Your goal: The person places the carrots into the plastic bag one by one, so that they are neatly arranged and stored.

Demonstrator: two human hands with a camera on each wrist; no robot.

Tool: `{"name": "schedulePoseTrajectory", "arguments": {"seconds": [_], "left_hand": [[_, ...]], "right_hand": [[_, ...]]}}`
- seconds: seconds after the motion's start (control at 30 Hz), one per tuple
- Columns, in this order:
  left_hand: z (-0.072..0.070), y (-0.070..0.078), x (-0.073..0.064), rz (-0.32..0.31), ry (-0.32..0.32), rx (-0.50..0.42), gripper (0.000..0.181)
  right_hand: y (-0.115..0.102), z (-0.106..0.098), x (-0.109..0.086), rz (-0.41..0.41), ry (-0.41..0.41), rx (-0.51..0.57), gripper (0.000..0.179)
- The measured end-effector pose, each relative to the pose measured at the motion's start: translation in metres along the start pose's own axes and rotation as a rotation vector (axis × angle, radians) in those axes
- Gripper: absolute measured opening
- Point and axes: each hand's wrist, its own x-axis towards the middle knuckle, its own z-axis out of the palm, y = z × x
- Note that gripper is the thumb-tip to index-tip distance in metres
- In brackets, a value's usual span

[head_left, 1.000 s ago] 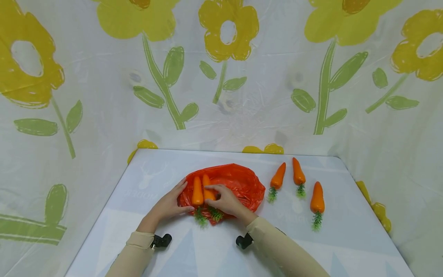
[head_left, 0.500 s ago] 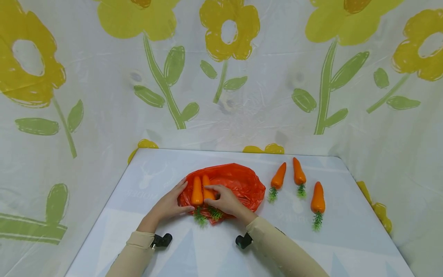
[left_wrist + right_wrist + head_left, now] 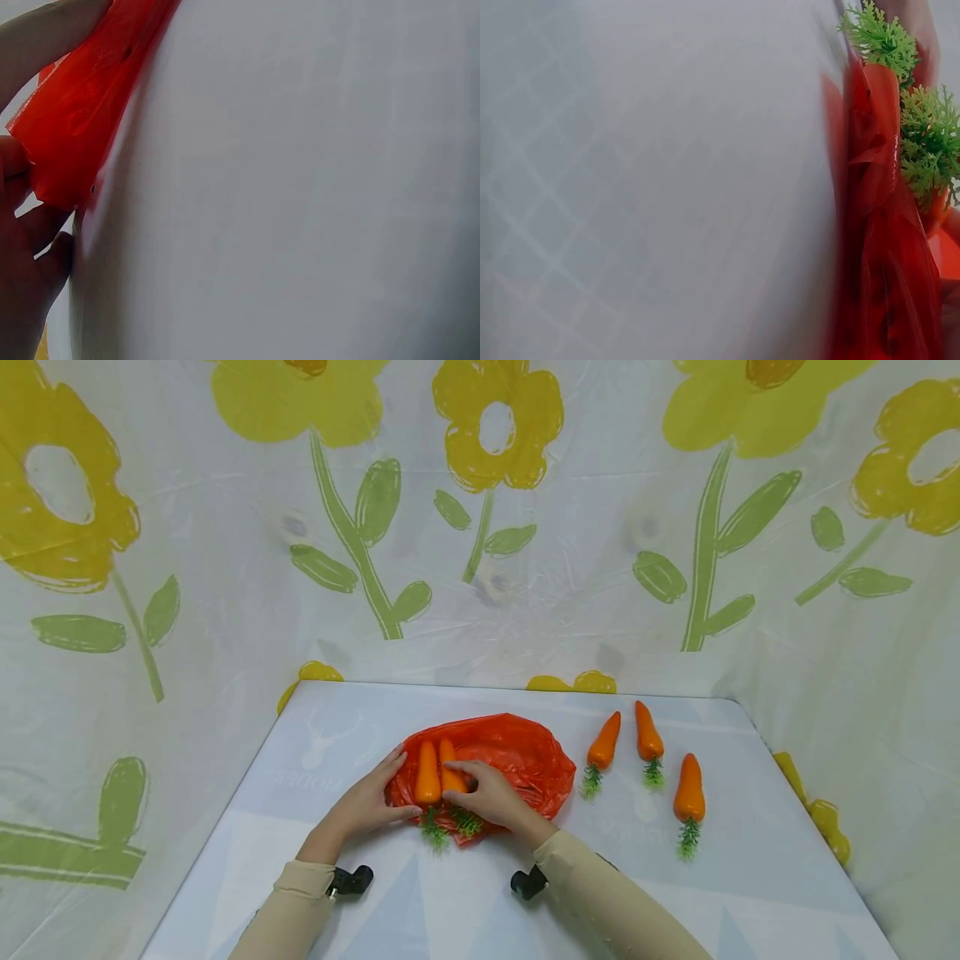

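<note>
Two orange carrots with green feathery tops lie side by side in an opened red plastic bag (image 3: 517, 752). My right hand (image 3: 491, 793) pinches the right carrot (image 3: 453, 779) between thumb and fingers, its tip pointing away from me. Close beside it is the left carrot (image 3: 427, 777). At the bag's left rim my left hand (image 3: 365, 800) grips the plastic, with fingers along the outer side and thumb near the carrot tops. The left wrist view shows the red bag (image 3: 75, 112) between thumb and fingers. Green leaves (image 3: 930, 139) stick out over the bag's edge in the right wrist view.
Three more carrots lie on the white table (image 3: 420, 902) right of the bag: one nearest the bag (image 3: 604, 743), one farther back (image 3: 647, 733) and one nearer the front (image 3: 688, 789). A flower-print curtain (image 3: 480, 627) surrounds the table at the back and sides.
</note>
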Motion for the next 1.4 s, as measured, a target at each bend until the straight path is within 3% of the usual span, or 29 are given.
{"name": "schedulePoseTrajectory", "arguments": {"seconds": [0.8, 1.4], "left_hand": [[-0.001, 0.001, -0.001, 0.001, 0.003, -0.018, 0.107], [-0.001, 0.003, 0.001, -0.027, -0.016, -0.018, 0.107]], "right_hand": [[0.005, -0.004, -0.007, -0.010, 0.012, 0.022, 0.065], [0.010, -0.014, -0.020, -0.145, 0.035, 0.008, 0.050]]}}
